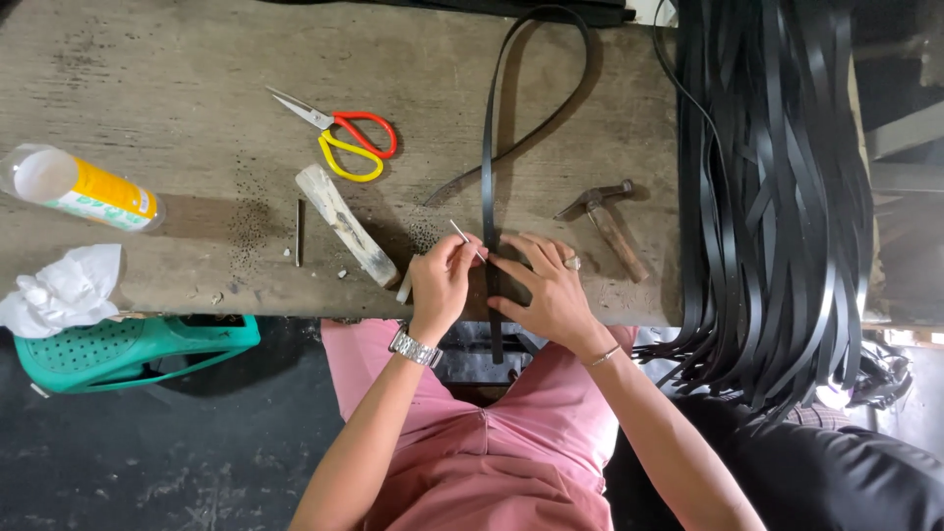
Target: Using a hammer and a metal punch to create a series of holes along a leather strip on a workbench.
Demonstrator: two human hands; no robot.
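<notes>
Worn wooden bench (197, 59); right hand (551, 285) fingers spread flat, pinning black strap (488, 177); left hand (440, 280) fingertips pinched on thin metal pin (462, 236) to mark it.

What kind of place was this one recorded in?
Probably a small handcraft workshop: a worn wooden workbench, a hammer and scissors lying on it, and a thick bundle of black straps draped over its end.

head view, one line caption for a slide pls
Left hand holds a thin white stick to a black strap pinned by the right hand on a worn workbench.
</notes>
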